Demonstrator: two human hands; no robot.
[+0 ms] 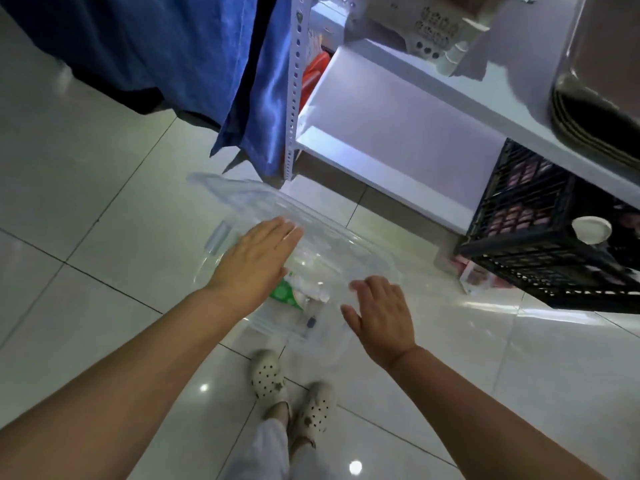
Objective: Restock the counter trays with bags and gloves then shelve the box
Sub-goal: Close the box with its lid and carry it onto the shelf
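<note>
A clear plastic storage box (322, 244) with a clear lid sits on the tiled floor below me. Through the lid I see a green-and-white packet (285, 294) and other small items inside. My left hand (258, 259) lies flat, fingers together, on the left part of the lid. My right hand (382, 315) hovers with fingers spread over the lid's near right part; contact is unclear. Neither hand grips anything.
A white shelf unit (398, 133) with a perforated metal post (294, 88) stands just beyond the box. A black crate (540, 237) holding packets sits under it at right. Blue cloth (207, 64) hangs at upper left. My feet in pale clogs (294, 393) stand below the box.
</note>
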